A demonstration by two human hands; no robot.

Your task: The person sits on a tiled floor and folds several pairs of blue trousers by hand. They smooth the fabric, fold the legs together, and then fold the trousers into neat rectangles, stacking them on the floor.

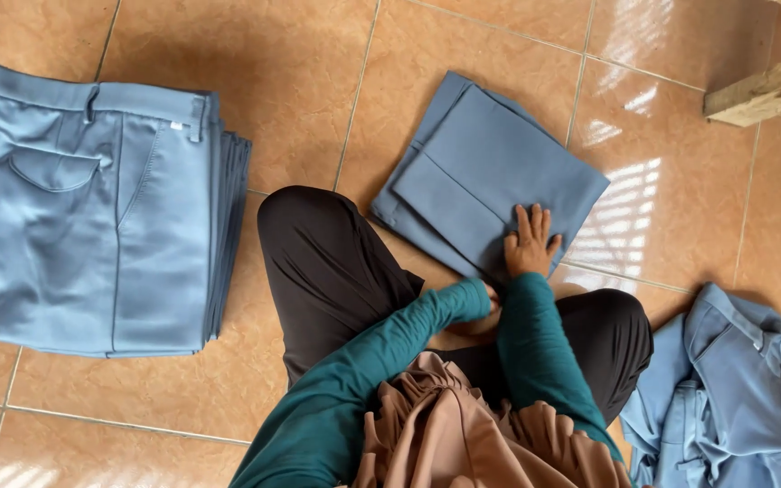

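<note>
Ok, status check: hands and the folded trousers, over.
Right hand flat on folded blue trousers. Left hand mostly hidden under right forearm. Nothing on top of the trousers.

Stack of folded blue-grey trousers [92, 212], left of frame, on tan floor tiles [300, 81]. Loose heap of unfolded blue-grey garments [734, 398], lower right corner. Pale wooden beam end [764, 93], upper right.

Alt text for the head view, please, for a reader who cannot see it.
Seen from above, a person sitting on a tiled floor presses the right hand flat on folded blue trousers; the left hand is mostly hidden. A folded stack lies left, a loose pile right.
</note>
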